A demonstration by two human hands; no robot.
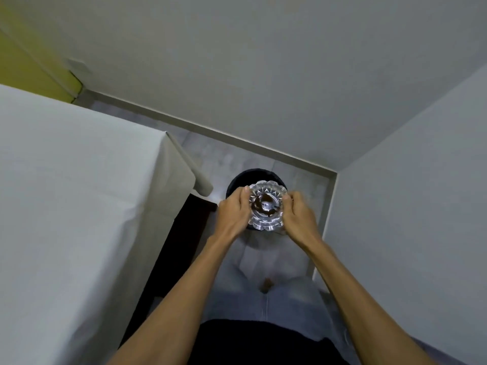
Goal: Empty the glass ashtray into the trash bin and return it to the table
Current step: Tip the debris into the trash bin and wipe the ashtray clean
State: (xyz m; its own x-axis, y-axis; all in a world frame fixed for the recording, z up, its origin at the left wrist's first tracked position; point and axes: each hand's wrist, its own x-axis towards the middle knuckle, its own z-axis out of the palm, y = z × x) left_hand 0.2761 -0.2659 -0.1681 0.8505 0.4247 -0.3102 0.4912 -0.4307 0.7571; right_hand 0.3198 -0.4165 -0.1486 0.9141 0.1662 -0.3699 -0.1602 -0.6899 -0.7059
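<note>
A clear cut-glass ashtray [266,208] with dark brown residue in its middle is held roughly level over a black round trash bin [254,176] that stands on the floor in the room's corner. My left hand [233,213] grips the ashtray's left rim. On the opposite rim my right hand [299,216] holds it too. The ashtray and my hands hide most of the bin's opening. The table [79,185], draped in a white cloth, fills the left side of the view.
Grey walls [395,219] meet in a corner just behind and to the right of the bin. A table leg [196,169] sticks out near the bin's left. The tiled floor [224,154] shows between table and wall. My legs are below.
</note>
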